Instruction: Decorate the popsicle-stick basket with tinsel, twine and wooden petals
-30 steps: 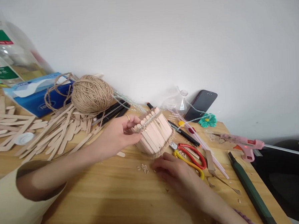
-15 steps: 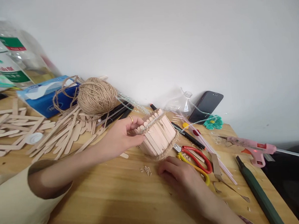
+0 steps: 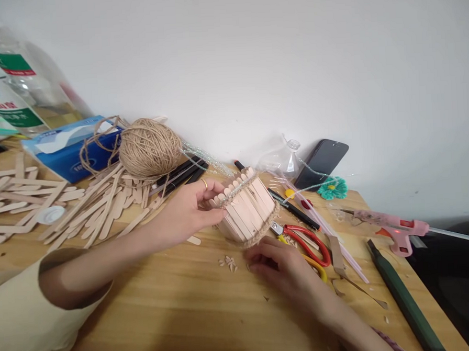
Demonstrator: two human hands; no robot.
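Observation:
A small craft-stick basket [image 3: 249, 212] lies tilted over the table, with twine along its lower edge and twine with a glittery strand near its rounded stick ends. My left hand [image 3: 204, 203] is closed on its upper left side, thumb on the outer face and fingers behind. My right hand [image 3: 280, 259] rests low by the basket's bottom edge, its fingers curled in; whether they pinch anything is hidden. Just beyond that hand lie scissors [image 3: 308, 245] with red and yellow handles. Some small wood chips [image 3: 228, 263] are on the table between the hands.
Loose craft sticks [image 3: 110, 208], a twine ball [image 3: 150, 148] and a blue tissue pack [image 3: 76, 152] crowd the left. At the right are a pink glue gun [image 3: 398, 227], a dark green tool [image 3: 406, 297], a phone [image 3: 322, 163] and a teal flower [image 3: 332, 188].
The view has shifted slightly. My left hand keeps its hold on the basket, and my right hand stays by the lower edge with its fingers a little more curled.

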